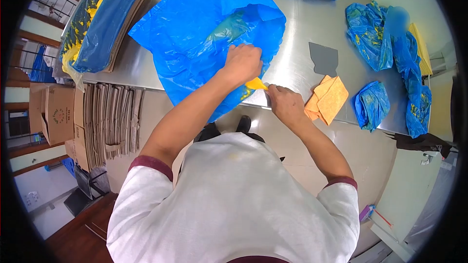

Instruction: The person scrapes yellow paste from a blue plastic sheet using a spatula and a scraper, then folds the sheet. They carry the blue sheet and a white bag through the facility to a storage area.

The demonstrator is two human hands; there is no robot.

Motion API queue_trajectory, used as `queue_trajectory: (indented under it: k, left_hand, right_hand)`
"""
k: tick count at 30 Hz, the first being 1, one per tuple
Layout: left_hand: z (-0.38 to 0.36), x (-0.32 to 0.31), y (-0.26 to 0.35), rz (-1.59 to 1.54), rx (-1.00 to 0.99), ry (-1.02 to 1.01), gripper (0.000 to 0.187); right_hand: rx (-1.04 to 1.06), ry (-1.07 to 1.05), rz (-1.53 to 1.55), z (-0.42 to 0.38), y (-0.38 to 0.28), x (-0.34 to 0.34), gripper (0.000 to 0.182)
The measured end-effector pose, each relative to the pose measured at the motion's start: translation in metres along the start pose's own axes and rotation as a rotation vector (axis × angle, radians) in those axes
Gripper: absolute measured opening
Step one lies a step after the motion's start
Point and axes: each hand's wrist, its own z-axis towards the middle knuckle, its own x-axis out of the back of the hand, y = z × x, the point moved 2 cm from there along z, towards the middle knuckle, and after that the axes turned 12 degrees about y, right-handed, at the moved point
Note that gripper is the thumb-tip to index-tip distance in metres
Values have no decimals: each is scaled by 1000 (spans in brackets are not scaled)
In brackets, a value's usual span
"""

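A large blue plastic bag lies spread over the metal table's front edge, with yellow smears inside a fold. My left hand is closed, its fingers pressed together on the bag near its lower right part. Just right of it, a small yellow piece stretches between my two hands. My right hand pinches the pointed right end of this yellow piece at the table edge. To the right of my right hand lies a folded orange cloth, and a grey flat scraper rests just behind it.
Crumpled blue bags with yellow bits lie on the right side of the metal table. A blue-lined container with yellow pieces stands at the left. Flattened cardboard and a box are below it.
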Motion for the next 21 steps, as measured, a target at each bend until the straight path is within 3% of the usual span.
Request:
queue_trajectory:
  k: [4, 13, 21]
  left_hand:
    - [7, -7, -21, -261, 169, -29, 24]
    - [14, -14, -45, -413, 316, -124, 22]
    - [10, -14, -47, -420, 289, -83, 21]
  right_hand:
    - [34, 11, 10, -10, -4, 0, 14]
    - [126, -63, -22, -12, -12, 8, 12]
    - [174, -122, 46, -6, -8, 9, 10]
